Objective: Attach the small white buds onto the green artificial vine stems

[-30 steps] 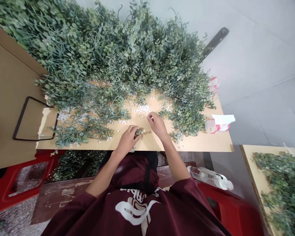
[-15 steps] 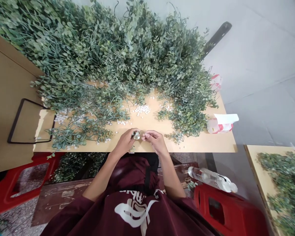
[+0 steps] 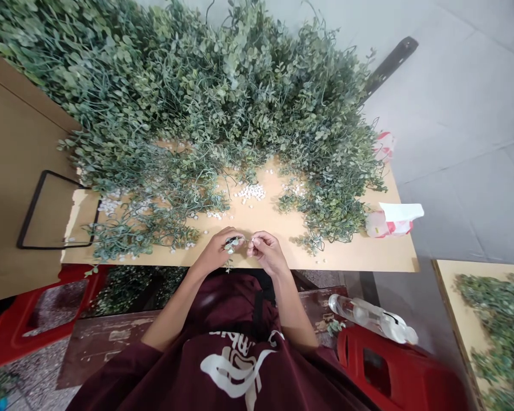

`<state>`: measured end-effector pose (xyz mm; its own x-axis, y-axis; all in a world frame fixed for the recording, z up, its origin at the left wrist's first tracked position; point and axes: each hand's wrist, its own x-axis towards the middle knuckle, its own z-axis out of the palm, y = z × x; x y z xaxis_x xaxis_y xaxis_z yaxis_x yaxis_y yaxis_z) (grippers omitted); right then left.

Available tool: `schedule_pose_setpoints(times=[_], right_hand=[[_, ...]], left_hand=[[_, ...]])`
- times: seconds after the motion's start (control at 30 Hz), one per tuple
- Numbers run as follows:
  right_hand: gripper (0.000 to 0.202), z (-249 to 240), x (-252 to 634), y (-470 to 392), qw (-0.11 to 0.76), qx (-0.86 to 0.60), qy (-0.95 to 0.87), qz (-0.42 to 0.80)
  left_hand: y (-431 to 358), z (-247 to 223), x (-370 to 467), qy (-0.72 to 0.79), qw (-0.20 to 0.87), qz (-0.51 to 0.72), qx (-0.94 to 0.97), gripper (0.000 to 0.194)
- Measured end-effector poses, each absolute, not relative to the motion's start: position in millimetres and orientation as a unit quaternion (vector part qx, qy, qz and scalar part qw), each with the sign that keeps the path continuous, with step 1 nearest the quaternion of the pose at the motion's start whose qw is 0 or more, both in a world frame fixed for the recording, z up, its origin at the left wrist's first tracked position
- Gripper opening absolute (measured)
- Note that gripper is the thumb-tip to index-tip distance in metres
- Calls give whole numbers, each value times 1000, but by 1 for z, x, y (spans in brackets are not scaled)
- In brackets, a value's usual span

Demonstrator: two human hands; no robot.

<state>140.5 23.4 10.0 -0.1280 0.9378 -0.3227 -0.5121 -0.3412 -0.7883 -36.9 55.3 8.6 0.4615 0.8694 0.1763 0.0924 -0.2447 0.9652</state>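
Near the front edge of the table, my left hand (image 3: 217, 251) is closed around a small sprig of green leaves (image 3: 232, 246), which look artificial. Some leaves stick out below the fingers. Close beside it, my right hand (image 3: 269, 252) pinches a tiny whitish piece between thumb and fingers, mostly hidden by the fingertips. The two hands are nearly touching, at the end of the sprig. Beyond them lies a loose pile of small white pieces (image 3: 252, 192) on the wooden tabletop (image 3: 257, 220).
A big heap of leafy stems (image 3: 223, 97) covers the back of the table. More leafy stems (image 3: 149, 228) lie at the left, near a black wire frame (image 3: 23, 225). At right are a tissue pack (image 3: 388, 224), a plastic bottle (image 3: 370, 319) and a red stool (image 3: 402, 365).
My left hand has turned a little, so its sprig now points lower. My right fingers have curled in more, still pinching. The whole view has shifted slightly.
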Motion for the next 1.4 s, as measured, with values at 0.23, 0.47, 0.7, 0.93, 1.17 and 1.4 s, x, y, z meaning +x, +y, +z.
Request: schedule_pose_setpoints(times=[0.23,0.47,0.7,0.93,1.17,1.4], right_hand=[[21,7,133,22,503,-401,-258,720],[23,4,128,22,506,-404,-247,721],[23,5,124,22,526,-406,-222,713],[22,8,121,22,529,-418,-225,704],[22,9,119,22,533,-425,-233,694],[24,9,118,21,526,-431,-228,697]], left_hand=[[53,10,-39,352,523,388,672,21],[53,9,-39,363,525,390,664,24],[53,7,-38,373,523,392,658,23],[53,3,-38,380,520,395,655,25],[54,8,-37,363,535,401,649,25],[53,11,-37,362,543,390,650,27]])
